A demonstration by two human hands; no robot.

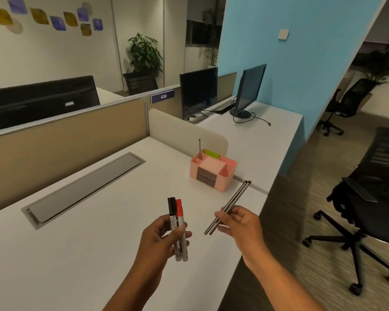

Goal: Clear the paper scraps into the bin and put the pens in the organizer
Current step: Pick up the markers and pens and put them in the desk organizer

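Left grip (160, 236): two markers (177, 225)

Bare white desk (112, 221) between hands and pink organizer (212, 170), no obstacle.

Office: cubicle partitions (65, 140), monitors (199, 90), swivel chairs (359, 212), numbered desk sign (162, 96).
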